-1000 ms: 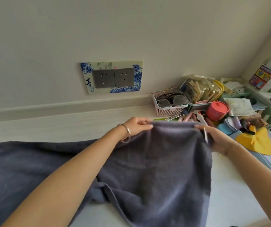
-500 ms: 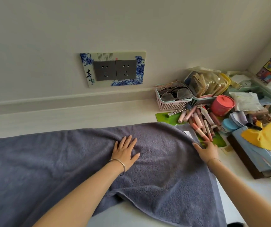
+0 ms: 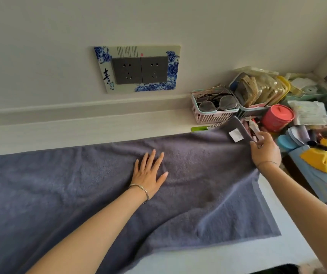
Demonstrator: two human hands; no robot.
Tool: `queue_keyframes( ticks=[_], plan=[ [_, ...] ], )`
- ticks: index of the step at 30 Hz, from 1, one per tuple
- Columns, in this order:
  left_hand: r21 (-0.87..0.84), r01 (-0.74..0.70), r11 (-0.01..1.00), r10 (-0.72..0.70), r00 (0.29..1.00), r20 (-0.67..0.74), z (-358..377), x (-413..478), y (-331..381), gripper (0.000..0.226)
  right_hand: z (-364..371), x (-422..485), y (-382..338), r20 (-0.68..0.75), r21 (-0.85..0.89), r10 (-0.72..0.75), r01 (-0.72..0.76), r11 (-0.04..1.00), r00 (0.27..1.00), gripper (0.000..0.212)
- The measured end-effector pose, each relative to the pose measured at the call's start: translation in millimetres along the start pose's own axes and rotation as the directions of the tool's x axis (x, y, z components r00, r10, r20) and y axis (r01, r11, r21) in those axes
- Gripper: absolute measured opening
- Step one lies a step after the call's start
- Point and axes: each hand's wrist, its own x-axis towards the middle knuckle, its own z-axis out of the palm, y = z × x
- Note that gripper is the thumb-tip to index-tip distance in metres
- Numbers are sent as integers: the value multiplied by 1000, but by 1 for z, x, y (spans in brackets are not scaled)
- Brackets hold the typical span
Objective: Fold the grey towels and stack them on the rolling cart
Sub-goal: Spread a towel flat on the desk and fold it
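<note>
Grey towel (image 3: 79, 184) spread on white counter (image 3: 79, 131), long axis left-right along wall (image 3: 40, 56), left hand (image 3: 148, 175) flat and splayed, pressing it, right hand (image 3: 265, 151) apparently pinching far-right corner, now lifted versus earlier, white label (image 3: 235, 135) exposed

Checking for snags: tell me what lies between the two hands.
Head view: only grey towel between left hand and right hand, nothing on it.
</note>
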Motion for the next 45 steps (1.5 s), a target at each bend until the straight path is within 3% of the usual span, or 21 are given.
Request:
queue_keyframes(
  ticks=[2,4,6,9,11,14,18,20,23,25,30,34,36,39,42,45],
  plan=[
    [32,-14,999,14,1000,-23,3,-5,-5,83,12,-12,-3,-32,-50,-99,97,994,995,49],
    [40,-8,999,11,998,-63,6,-12,-9,92,28,-42,-9,-52,-61,-309,305,950,950,50],
    [23,-4,1000,5,998,-66,9,-21,-7,92,48,-82,-13,49,-20,-437,438,899,898,47],
    [46,-15,999,16,999,-28,19,-35,-2,91,77,-140,-9,227,-22,-488,506,862,843,47],
    [42,3,999,-2,1000,-12,23,-39,-1,90,88,-163,0,333,-106,-481,539,836,811,61],
    [37,12,999,-12,1000,-3,20,-39,-2,89,86,-169,12,378,-154,-469,553,819,799,68],
    [31,21,999,-21,1000,5,18,-43,5,89,50,-162,37,150,7,-349,352,936,925,43],
    [16,-24,1000,24,1000,7,19,-49,16,86,32,-154,59,144,-18,-222,227,974,964,44],
    [43,-122,992,122,992,18,31,-60,42,80,20,-156,92,291,-235,-131,203,950,948,59],
    [57,-133,989,133,991,15,39,-65,57,79,12,-160,111,314,-323,-112,217,921,943,66],
    [63,-93,994,93,996,2,38,-67,64,72,-5,-159,127,344,-343,-30,155,927,939,58],
    [32,-85,996,85,996,-3,41,-76,65,84,-18,-139,120,169,-191,105,-71,979,980,63],
    [30,-83,996,83,997,-4,43,-82,66,87,-26,-127,117,144,-218,149,-116,969,978,66],
    [25,-72,997,71,997,13,40,-85,66,84,-34,-111,109,277,-129,168,-137,982,946,62],
    [-8,-64,998,64,998,-1,36,-86,63,93,-44,-100,87,474,61,173,-229,972,863,48],
    [-82,-29,996,24,998,-59,29,-92,53,93,-59,-104,44,637,361,69,-376,853,767,39]
  ],
)
